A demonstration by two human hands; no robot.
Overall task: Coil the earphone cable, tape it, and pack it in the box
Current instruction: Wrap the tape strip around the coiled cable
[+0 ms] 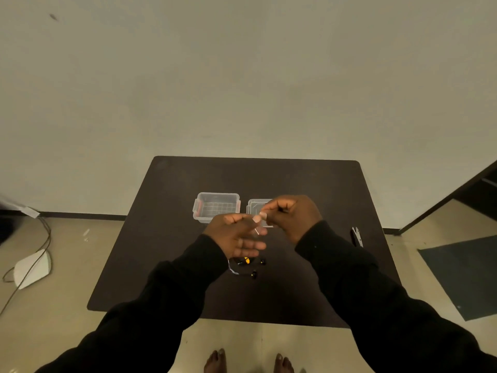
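Earphone cable (243, 266): black, gathered into a loose coil with a yellow-orange detail; laid on the dark table (309, 189), directly below the extended fingers of the left hand and partly hidden by them. Two small dark ends, probably the earbuds, are seen just outside the coil on its right and near edges.

Tape piece (257, 226): small, clear, hard to make out; appears to be held between the two hands, hanging down from the point where the fingertips meet. Its exact edges cannot be told.

Left hand (236, 235): raised above the table, palm turned inward; thumb and forefinger are pressed together on the tape, the remaining fingers are stretched out and slightly apart beneath.

Right hand (290, 214): raised beside the left, curled; thumb and forefinger are pinched together at the same point, the other fingers folded into the palm.

Box (216, 208): clear plastic with red latches, open and upright, set beyond the left fingertips, apart from them.

Lid (255, 205): clear, laid flat just right of the box, largely covered by the right hand's fingers.

Scissors (357, 236): laid on the table well to the right of the right hand.

Sleeves (349, 278): black, worn on both arms to the wrist.
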